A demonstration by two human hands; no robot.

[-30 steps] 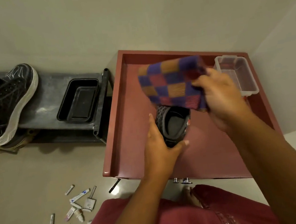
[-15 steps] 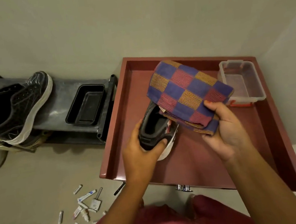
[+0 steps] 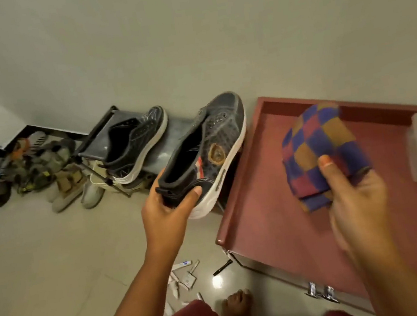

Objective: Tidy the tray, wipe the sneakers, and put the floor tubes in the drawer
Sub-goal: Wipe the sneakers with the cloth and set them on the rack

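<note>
The left hand is gripping one sneaker by its heel, just left of the red tray; a loosening grip is risking a drop. A second sneaker is lying further left. The right hand is clutching one checked cloth over the tray. Several floor tubes are lying below the tray's near corner, count unclear.

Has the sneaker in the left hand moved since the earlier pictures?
Yes. The sneaker in the left hand has left the red cabinet top and now hangs beside the shoe rack.
</note>
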